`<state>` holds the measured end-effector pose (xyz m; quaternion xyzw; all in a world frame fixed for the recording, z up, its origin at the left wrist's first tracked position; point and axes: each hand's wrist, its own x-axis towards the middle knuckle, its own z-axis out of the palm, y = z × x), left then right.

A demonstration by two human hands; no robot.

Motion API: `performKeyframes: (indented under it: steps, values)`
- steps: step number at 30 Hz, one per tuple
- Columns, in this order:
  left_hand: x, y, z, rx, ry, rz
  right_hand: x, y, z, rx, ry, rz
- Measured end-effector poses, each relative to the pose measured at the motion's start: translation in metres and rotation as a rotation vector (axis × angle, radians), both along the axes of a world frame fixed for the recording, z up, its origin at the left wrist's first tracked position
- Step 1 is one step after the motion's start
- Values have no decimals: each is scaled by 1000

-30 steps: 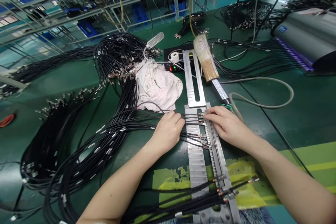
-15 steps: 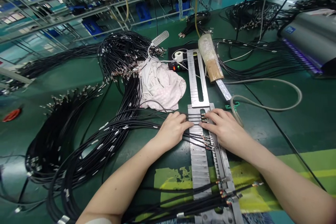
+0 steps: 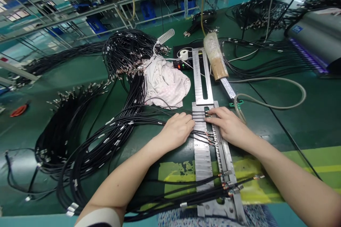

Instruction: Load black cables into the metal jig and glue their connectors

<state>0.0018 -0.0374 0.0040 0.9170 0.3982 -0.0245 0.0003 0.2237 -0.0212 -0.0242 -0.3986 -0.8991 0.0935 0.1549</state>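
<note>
My left hand is closed around several thin black cables, just left of a slotted metal fixture. From this hand the cables run to the right across the fixture's grooves. At the fixture's upper slot, my right hand has its thumb and index finger on either side of a cable end with a small metal connector. Below the fingers, more cable ends with bared, coloured tips lie along the fixture's toothed rail. Another group of black cables crosses its near end.
A pink-white cloth lies behind my left hand, near large cable bundles. A wrapped tool with a looping hose lies beyond the fixture. At right stands a grey machine with purple light. Orange-handled tool at far left.
The left thumb, earlier stretched over the fixture, is now drawn in against the fingers. My right thumb and index finger have come closer together at the connectors. The whole view has shifted slightly.
</note>
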Motion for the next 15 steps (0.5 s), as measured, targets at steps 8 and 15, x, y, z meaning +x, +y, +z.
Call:
performKeyframes:
  steps: [8,15]
  values:
    - [-4,3,0,-70,-71,35,6,3,9,-78,135,3]
    - [3,5,-8,3,-87,57,9,2,19,-104,164,-4]
